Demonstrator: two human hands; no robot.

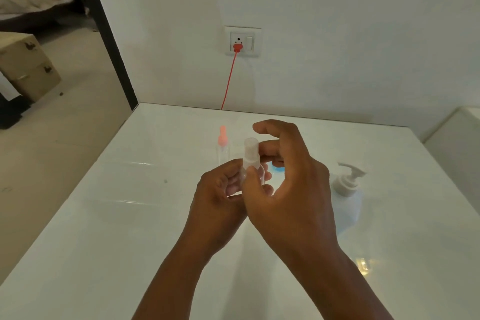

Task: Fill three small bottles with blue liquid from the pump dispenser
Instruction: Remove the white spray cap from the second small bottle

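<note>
My left hand [220,189] grips the body of a small clear bottle with a frosted cap [251,153], held upright above the table. My right hand [293,179] pinches the cap's base with thumb and fingers; its index finger is lifted. Behind, a second small clear bottle with a pink cap [222,147] stands on the table. A blue-topped object [278,169] shows partly behind my right fingers. The pump dispenser [346,195], white pump on a pale blue bottle, stands to the right of my hands.
The white glossy table [130,215] meets the wall at the back. A red cable [230,78] runs from a wall socket [242,41] down behind the table. A white surface [457,138] lies at the right; floor and boxes at the left.
</note>
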